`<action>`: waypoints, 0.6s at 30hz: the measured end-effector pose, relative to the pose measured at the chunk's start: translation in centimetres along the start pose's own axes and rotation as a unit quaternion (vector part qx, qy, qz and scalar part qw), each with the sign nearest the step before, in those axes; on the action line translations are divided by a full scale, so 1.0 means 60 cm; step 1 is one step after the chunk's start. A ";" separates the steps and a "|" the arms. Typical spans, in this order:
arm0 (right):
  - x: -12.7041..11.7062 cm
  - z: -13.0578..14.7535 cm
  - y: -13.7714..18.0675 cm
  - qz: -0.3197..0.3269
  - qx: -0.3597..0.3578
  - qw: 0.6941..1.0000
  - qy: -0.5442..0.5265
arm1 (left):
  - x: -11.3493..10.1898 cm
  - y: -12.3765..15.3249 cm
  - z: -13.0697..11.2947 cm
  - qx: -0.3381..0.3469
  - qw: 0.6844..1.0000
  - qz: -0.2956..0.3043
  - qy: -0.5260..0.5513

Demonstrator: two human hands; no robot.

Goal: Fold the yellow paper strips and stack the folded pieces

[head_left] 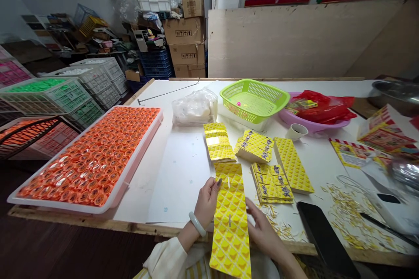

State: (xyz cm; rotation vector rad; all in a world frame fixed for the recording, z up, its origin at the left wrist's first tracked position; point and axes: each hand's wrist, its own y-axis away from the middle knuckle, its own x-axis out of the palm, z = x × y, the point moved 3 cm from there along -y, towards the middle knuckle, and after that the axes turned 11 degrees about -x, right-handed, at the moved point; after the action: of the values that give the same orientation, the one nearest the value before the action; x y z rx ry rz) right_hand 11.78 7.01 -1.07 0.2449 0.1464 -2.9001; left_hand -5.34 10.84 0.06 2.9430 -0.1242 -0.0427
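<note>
from where i stand, the left hand pinches a long yellow patterned card strip by its left edge, thumb flat on the printed face and the fingers curled behind. the right hand is at the opposite edge, lower down, its fingers partly hidden by the card; i cannot tell whether they pinch it or only touch it.

the strip is in front of the person, over the near edge of the white flat-topped table. its long axis runs away from the body, one short end towards the stacks, the other down by the lap. the face is a diamond lattice in two yellows, with two narrow slits along its midline.

just beyond the far end sits a banded stack of yellow printed cards. to its right is a thick block of yellow patterned card, long and straight-edged. thin yellow-and-white paper slivers litter the tabletop.
</note>
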 end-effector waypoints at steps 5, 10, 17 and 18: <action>0.024 0.038 0.015 0.093 -0.009 0.990 -0.107 | -0.004 -0.003 0.007 0.004 1.000 -0.025 0.002; 0.034 0.021 0.006 0.076 0.020 0.985 -0.153 | -0.006 -0.001 0.009 0.009 0.999 -0.034 0.000; 0.030 0.038 0.017 0.081 -0.004 0.994 -0.077 | -0.016 -0.002 0.006 0.017 0.998 -0.064 0.011; 0.023 0.044 0.018 0.078 -0.010 0.997 -0.025 | -0.022 -0.005 0.005 0.020 0.996 -0.080 0.011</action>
State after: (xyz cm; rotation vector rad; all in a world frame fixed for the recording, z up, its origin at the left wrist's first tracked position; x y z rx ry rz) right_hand 10.32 5.34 1.17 0.1708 0.1395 -2.7448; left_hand -6.66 11.20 -0.25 2.9863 0.1164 -0.0301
